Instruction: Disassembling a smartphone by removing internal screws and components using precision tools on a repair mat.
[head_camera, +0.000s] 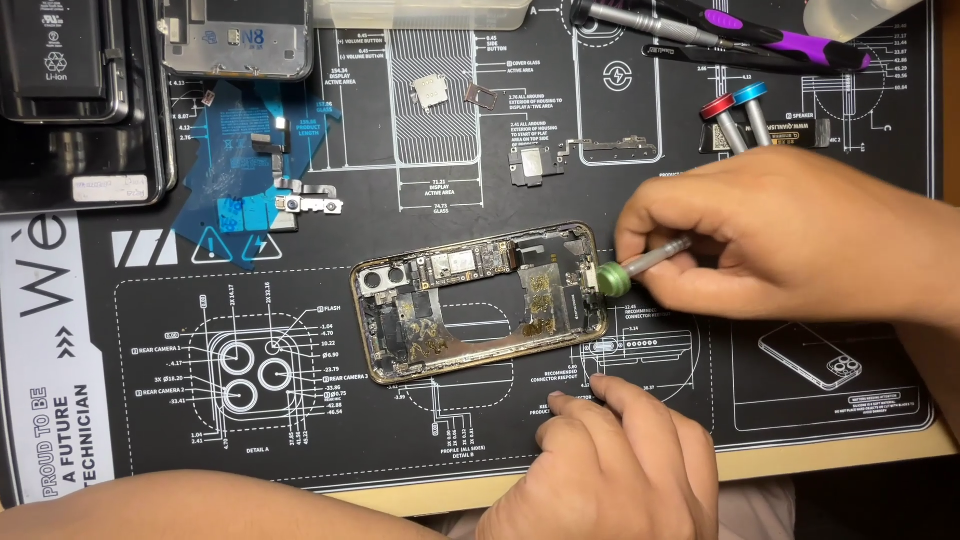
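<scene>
Black printed repair mat (330, 440) covers the wooden bench (840, 455).

Gold-rimmed phone frame (480, 300), green-capped screwdriver (640, 268), black mat (800, 350) with white line diagrams, purple-handled screwdriver (740, 28).

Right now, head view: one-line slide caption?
Right hand holds green-capped screwdriver at opened phone chassis; left hand rests on repair mat.

Bright, even overhead light; soft shadows under the right hand (790, 240) and left hand (610, 470); mild glare on the screwdriver (640, 268) shaft; edges sharp, forearms slightly soft.
</scene>
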